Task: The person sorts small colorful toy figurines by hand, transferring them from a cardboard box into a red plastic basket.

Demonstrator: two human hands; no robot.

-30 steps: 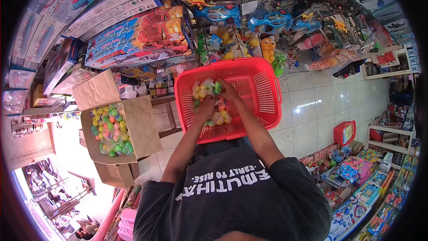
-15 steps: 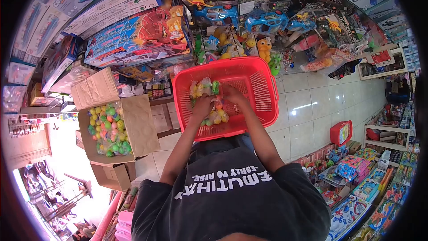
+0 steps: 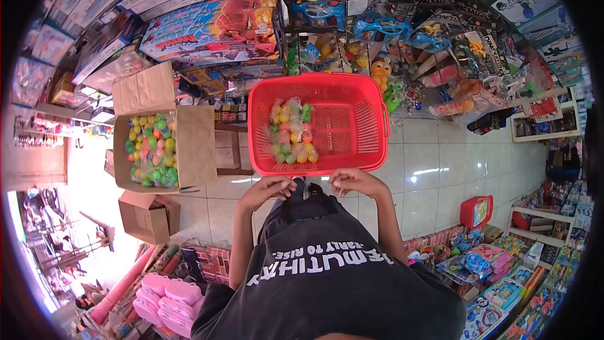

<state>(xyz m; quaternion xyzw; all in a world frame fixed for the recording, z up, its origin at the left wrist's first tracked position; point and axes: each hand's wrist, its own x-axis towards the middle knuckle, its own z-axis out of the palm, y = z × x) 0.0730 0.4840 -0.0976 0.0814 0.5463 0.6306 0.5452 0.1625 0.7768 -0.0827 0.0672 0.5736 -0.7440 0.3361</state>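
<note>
A red plastic basket stands in front of me, with clear bags of small coloured balls packed along its left side. A green bundle lies at the top right of these bags. My left hand hovers just before the basket's near rim, loosely bent, with nothing visible in it. Level with it on the other side is my right hand, its fingers apart and bent, also without anything visible. Left of the basket, an open cardboard box holds more bagged balls.
A smaller cardboard box sits below the big one. Toy boxes and packaged dinosaur toys line the far side. Pink cases are at lower left. Tiled floor extends right, beside toy shelves and a red case.
Both hands have come out of the basket, back toward my body, and have spread apart. The bags of balls now lie in neater rows at the basket's left.
</note>
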